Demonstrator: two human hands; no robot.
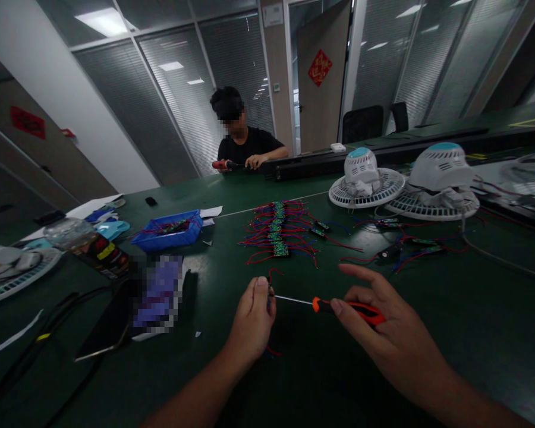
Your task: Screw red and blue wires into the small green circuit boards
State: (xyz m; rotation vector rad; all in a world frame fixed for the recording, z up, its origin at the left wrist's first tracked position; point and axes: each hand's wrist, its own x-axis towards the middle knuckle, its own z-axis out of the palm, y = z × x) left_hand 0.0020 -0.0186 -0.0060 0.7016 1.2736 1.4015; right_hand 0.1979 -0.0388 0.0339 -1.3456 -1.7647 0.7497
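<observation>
Pinched in my left hand (252,318) is a small wired circuit board (270,291), mostly hidden by the fingers. Red wire sticks out above it, and red and blue wire ends show below the hand. My right hand (386,321) is closed around the orange and black handle of a screwdriver (365,310), its index finger lifted off. The thin metal shaft points left, and its tip reaches the board at my left fingertips. Beyond my hands, a row of green circuit boards (278,229) with red and blue wires lies on the table.
Across the green table (232,193), a person (249,145) holds a red tool. A blue bin (167,238) of wired boards, a bottle (100,252) and a phone (107,324) are at left. White fan parts (443,172) and loose boards (425,244) stand at right.
</observation>
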